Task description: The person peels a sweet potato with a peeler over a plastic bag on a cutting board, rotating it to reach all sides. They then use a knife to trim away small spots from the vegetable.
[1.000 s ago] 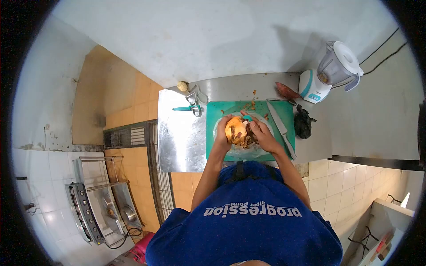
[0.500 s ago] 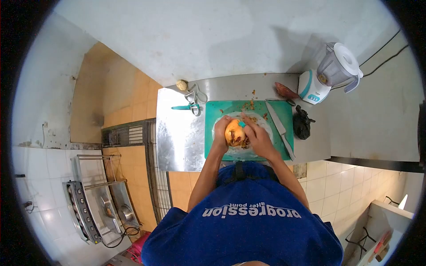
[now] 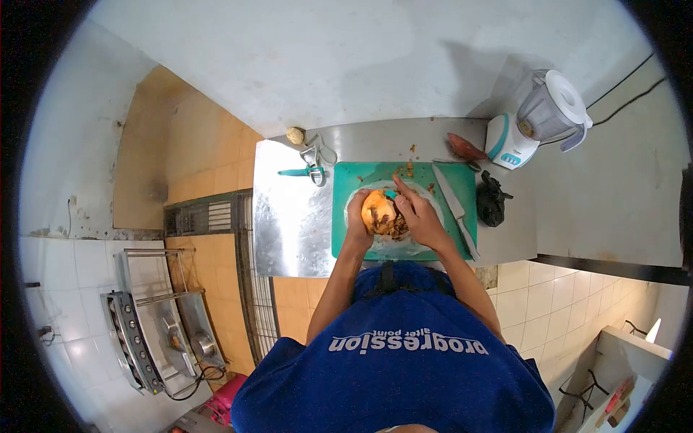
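My left hand [image 3: 358, 222] wraps around the left side of a large, round, orange-fleshed sweet potato [image 3: 376, 209], partly peeled, with dark brown patches. In my right hand [image 3: 421, 221] is a small peeler with a teal handle [image 3: 391, 194], pressed to the upper right of the flesh, its blade hidden. The index finger of that hand points forward. Brown and orange peelings [image 3: 395, 231] lie beneath on a clear plastic sheet [image 3: 432, 209], spread over a green cutting board [image 3: 346, 178]. A large knife [image 3: 453, 201] rests along the board's right side.
A teal-handled metal press [image 3: 310, 172] and a pale round root [image 3: 295, 135] lie on the steel table [image 3: 281, 231], left. Behind, right, are a reddish sweet potato [image 3: 465, 147], a black plastic bag [image 3: 492, 202] and a blender [image 3: 512, 141]. A wall rises behind the table.
The sweet potato has turned in my left hand, showing more dark patches. My right hand and the peeler have shifted slightly along its upper right side.
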`<move>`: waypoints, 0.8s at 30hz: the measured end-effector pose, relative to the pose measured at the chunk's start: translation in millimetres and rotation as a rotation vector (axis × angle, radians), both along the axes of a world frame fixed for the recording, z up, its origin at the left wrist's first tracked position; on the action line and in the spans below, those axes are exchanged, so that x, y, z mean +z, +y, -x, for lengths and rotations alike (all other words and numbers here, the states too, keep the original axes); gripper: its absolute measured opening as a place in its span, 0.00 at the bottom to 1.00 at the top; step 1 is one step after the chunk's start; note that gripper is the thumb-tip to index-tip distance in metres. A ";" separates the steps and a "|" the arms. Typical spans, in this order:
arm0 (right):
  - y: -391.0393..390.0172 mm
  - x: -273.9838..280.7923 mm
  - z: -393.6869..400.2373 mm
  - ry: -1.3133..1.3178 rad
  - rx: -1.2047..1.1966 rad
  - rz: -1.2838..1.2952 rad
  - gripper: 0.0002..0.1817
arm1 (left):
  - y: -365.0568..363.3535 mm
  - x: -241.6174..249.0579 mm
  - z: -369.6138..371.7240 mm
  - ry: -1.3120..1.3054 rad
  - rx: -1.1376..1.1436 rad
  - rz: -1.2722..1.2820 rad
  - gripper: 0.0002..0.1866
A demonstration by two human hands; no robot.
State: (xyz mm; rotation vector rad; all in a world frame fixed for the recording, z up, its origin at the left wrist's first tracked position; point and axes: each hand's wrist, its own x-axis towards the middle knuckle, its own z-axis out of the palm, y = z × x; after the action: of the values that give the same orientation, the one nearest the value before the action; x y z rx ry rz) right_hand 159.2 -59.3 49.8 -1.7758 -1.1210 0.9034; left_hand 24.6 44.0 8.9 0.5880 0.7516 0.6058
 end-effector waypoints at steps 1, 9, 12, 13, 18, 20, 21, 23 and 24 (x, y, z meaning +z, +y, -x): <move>1.2 -8.1 2.3 0.001 0.001 -0.003 0.33 | 1.9 -1.4 2.0 0.001 0.001 -0.003 0.18; -3.7 -10.3 8.4 0.573 -0.025 -0.068 0.31 | -0.4 22.4 2.8 0.011 -0.023 -0.179 0.24; -3.8 -3.6 3.6 0.639 -0.008 0.062 0.31 | -4.7 13.9 0.0 0.143 -0.033 -0.418 0.22; -4.5 -2.3 6.2 0.637 -0.005 0.065 0.31 | -5.5 12.0 -0.5 0.150 -0.023 -0.401 0.21; -6.4 2.9 9.8 0.565 0.022 0.007 0.32 | -5.6 8.4 -2.2 0.064 0.041 -0.321 0.21; -6.7 -5.3 7.8 0.553 0.053 -0.050 0.32 | -7.4 14.5 -2.9 0.050 0.033 -0.213 0.21; -6.5 -11.5 7.3 0.539 0.083 -0.107 0.32 | -7.1 12.2 -2.2 0.050 0.033 -0.214 0.21; -4.5 -25.9 8.1 0.495 0.083 -0.166 0.32 | -4.7 6.5 -1.1 0.021 -0.005 -0.081 0.21; -3.8 -25.0 8.8 0.450 0.082 -0.222 0.31 | -4.2 7.4 -2.0 0.022 -0.012 -0.081 0.21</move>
State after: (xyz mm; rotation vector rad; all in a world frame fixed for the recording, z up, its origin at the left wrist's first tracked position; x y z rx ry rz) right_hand 150.4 -63.2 24.8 -1.2716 -0.9593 1.1132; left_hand 26.6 39.7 16.3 0.6746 0.7464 0.6218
